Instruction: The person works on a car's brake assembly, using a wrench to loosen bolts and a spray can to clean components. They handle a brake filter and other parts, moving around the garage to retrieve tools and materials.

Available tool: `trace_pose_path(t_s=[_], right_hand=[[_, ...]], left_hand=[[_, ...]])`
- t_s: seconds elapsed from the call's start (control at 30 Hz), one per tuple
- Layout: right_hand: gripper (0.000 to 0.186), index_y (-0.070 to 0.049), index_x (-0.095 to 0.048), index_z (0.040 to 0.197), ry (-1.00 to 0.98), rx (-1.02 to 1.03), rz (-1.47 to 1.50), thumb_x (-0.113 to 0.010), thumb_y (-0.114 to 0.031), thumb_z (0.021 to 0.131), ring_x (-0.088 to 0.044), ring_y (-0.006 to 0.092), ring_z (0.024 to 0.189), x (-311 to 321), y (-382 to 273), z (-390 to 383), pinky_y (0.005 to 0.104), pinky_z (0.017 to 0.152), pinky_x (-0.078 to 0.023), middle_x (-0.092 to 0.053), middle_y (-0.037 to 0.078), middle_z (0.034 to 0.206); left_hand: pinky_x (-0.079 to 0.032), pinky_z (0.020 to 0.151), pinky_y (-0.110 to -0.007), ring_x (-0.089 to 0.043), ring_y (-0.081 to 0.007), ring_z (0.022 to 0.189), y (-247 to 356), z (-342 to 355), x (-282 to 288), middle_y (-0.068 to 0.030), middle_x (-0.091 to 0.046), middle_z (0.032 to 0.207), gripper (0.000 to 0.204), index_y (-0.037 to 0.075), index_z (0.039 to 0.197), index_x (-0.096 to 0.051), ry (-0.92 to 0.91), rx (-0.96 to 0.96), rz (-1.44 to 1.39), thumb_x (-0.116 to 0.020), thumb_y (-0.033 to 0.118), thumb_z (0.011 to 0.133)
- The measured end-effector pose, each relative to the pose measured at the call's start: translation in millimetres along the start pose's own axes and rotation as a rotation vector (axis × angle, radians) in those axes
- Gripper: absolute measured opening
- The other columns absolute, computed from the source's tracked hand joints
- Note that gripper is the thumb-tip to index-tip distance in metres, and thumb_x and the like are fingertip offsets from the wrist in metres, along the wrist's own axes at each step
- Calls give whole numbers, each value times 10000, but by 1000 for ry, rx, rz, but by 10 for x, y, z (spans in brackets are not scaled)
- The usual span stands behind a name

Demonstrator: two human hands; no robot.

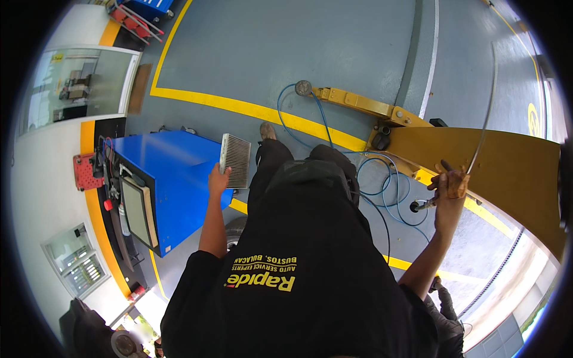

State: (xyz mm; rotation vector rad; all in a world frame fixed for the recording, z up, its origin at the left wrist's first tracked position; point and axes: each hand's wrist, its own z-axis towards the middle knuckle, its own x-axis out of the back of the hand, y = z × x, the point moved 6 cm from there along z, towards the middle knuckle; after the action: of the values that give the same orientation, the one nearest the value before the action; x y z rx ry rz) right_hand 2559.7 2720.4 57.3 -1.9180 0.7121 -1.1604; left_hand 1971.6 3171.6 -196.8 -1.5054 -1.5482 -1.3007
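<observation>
the person's left hand point(218, 179) is closed around the lower left edge of a rectangular, pale-framed filter with grey pleats point(237, 161), thumb lying on the pleated side; the filter is held up in front of the body, beside the cabinet, its long axis running away from the person with a slight tilt, its pleated face turned to the right. the right hand point(450, 188), out to the side, is curled mostly shut around a tool whose long, thin metal rod point(484, 122) points forward; how its fingers sit is unclear. close to the left forearm stands a blue sheet-metal cabinet point(185, 179), a cream panel in a dark frame point(138, 212) at its near end. loops of thin blue hose point(387, 192) lie on the smooth grey painted floor point(298, 48), crossed by yellow lines, near a mustard-yellow metal lift arm point(352, 102). farther left is a white wall point(36, 191) with windows.
</observation>
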Motion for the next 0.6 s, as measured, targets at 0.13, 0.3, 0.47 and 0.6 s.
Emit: trace_pose_path(t_s=[0.13, 0.3, 0.47, 0.6], right_hand=[[331, 5, -679, 1379, -23, 38, -5, -618, -190, 1119, -634, 94, 759, -344, 230, -40, 258, 706, -513, -693, 61, 884], [323, 29, -680, 1354, -37, 132, -41, -628, -179, 1112, -623, 105, 756, -856, -43, 181, 274, 705, -531, -673, 69, 909], [307, 41, -695, 1310, -46, 142, -46, -638, -182, 1107, -593, 102, 734, -1427, -260, 627, 278, 682, -517, -651, 50, 870], [312, 49, -698, 1285, 0, 64, 27, -643, -202, 1108, -585, 96, 709, -1828, -706, 670, 269, 672, -507, -633, 39, 834]], left_hand=[[-523, 1049, -534, -648, -497, 1251, -18, 388, 98, -273, -695, 1351, 684, 9, 1473, -589, -40, 5, 4, -767, 437, 970], [-523, 1055, -531, -652, -488, 1265, -495, 406, 477, -289, -697, 1343, 666, 8, 1452, -608, -8, 36, 76, -778, 425, 962], [-540, 1021, -518, -693, -485, 1203, -1027, 405, 583, -298, -731, 1263, 605, -30, 1375, -651, -75, 164, -92, -784, 393, 962], [-546, 989, -513, -713, -484, 1149, -881, 562, 698, -294, -748, 1205, 564, -62, 1309, -671, -164, 190, -78, -793, 362, 958]])
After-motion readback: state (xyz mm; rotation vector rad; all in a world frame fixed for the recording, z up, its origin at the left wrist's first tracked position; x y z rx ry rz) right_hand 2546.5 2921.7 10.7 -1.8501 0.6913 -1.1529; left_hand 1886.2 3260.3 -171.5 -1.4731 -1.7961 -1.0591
